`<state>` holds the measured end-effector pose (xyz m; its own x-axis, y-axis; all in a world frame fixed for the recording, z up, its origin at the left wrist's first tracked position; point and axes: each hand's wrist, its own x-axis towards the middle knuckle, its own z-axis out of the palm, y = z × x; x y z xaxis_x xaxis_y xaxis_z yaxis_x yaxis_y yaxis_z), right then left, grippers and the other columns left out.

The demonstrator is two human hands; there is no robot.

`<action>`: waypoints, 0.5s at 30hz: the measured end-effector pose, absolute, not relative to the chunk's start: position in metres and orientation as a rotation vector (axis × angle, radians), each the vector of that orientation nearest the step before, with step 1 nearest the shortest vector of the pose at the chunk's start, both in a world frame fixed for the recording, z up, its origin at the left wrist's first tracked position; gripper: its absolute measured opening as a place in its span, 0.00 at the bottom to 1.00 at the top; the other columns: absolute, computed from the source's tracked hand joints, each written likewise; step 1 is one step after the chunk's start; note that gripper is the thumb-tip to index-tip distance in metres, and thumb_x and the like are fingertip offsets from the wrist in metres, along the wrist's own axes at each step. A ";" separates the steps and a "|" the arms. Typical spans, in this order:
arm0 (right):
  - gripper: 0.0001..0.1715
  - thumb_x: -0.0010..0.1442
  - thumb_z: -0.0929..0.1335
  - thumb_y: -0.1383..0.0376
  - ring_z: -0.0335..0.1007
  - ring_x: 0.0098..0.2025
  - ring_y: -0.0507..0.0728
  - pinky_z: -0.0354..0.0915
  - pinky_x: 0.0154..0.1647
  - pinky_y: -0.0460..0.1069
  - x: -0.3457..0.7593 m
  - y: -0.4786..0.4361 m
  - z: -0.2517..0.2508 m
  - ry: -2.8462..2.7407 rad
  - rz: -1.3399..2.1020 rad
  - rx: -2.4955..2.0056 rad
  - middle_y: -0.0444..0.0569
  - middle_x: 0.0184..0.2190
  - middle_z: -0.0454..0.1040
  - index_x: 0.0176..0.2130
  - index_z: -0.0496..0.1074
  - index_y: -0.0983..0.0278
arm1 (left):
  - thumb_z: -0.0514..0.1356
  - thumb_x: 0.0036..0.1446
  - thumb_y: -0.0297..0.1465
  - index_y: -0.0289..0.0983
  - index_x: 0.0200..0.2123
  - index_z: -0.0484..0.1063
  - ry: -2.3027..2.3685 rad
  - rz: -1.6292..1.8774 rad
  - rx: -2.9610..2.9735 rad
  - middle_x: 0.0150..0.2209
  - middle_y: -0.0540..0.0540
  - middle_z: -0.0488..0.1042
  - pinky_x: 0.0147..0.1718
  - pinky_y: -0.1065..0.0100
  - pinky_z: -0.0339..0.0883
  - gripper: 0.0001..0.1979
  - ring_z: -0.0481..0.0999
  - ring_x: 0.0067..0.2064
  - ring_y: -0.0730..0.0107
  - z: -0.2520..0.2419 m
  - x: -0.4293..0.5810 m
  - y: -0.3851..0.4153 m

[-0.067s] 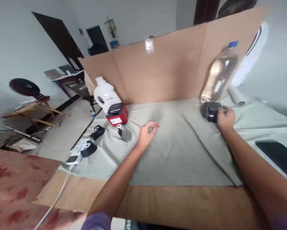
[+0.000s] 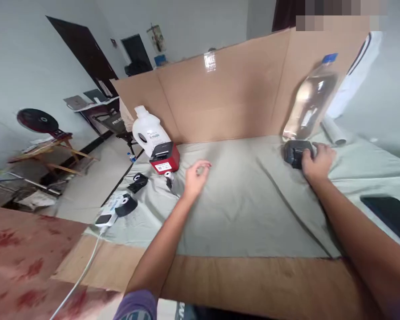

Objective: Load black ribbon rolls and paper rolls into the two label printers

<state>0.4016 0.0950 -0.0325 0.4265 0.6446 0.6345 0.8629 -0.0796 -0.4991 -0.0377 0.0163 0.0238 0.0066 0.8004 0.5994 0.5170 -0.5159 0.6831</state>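
My right hand (image 2: 320, 163) is at the right side of a dark, blocky object (image 2: 293, 153) resting on the cloth. Its thumb touches the object's near edge while the other fingers stretch away to the right; the exact contact is partly hidden. Left of the middle, my left hand (image 2: 195, 180) hovers over the grey-green cloth (image 2: 240, 213), fingers loosely curled toward the thumb with nothing visible between them. Just left of that hand lies a small dark and white item (image 2: 169, 180). A red and black box (image 2: 165, 159) stands behind it.
A white jug (image 2: 149, 129) stands behind the box; a large clear bottle (image 2: 311, 104) stands behind the dark object. Cardboard (image 2: 226, 98) closes off the back. Black tape-like rolls (image 2: 125, 205), a power strip (image 2: 106, 215) and a phone (image 2: 389, 218) lie at the sides.
My left hand has moved left and slightly away from me. The fingers of my right hand have spread outward from the dark object. The view has shifted slightly.
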 end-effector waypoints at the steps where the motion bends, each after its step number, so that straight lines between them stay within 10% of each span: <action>1: 0.25 0.63 0.66 0.63 0.61 0.58 0.66 0.53 0.57 0.58 0.394 0.091 -0.028 -1.376 -0.359 -1.732 0.69 0.55 0.71 0.56 0.72 0.73 | 0.58 0.59 0.26 0.38 0.35 0.76 1.469 1.594 1.994 0.40 0.49 0.81 0.46 0.70 0.67 0.07 0.78 0.44 0.69 0.034 -0.059 0.024; 9: 0.14 0.61 0.65 0.63 0.72 0.51 0.62 0.65 0.56 0.60 0.189 0.094 0.006 -1.782 0.208 -1.049 0.54 0.46 0.78 0.46 0.75 0.61 | 0.60 0.61 0.25 0.29 0.54 0.68 1.916 2.020 0.951 0.56 0.34 0.71 0.59 0.58 0.61 0.17 0.71 0.57 0.60 0.021 -0.221 0.069; 15: 0.35 0.55 0.72 0.64 0.69 0.59 0.65 0.65 0.61 0.61 0.016 0.130 -0.011 -1.782 0.945 -1.062 0.55 0.61 0.70 0.61 0.68 0.62 | 0.58 0.66 0.33 0.36 0.57 0.70 1.629 1.865 0.772 0.54 0.42 0.76 0.55 0.63 0.68 0.18 0.76 0.53 0.67 -0.015 -0.226 0.091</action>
<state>0.0159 0.1303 -0.0106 -0.2929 0.9160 0.2742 0.2868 0.3577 -0.8887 -0.2258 0.0909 -0.0154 -0.6893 0.7212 0.0690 -0.0285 -0.1222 0.9921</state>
